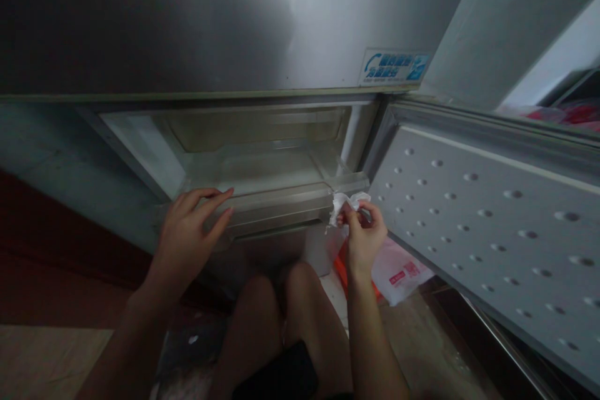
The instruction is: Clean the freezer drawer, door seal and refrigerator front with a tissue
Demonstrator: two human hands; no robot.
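I crouch in front of an open freezer compartment of a silver fridge (pixel 197 19). My left hand (pixel 190 234) rests on the front edge of a clear plastic drawer (pixel 276 200), fingers stretched out and flat. My right hand (pixel 362 237) pinches a crumpled white tissue (pixel 342 203) against the drawer's right front corner. The drawer looks empty inside.
The freezer door (pixel 492 231) stands swung open to the right, its white inner panel dotted with dimples. A white plastic bag with red print (pixel 400 272) lies on the floor below my right hand. My knees (pixel 281 300) are close under the drawer. A blue sticker (pixel 394 67) sits on the upper door.
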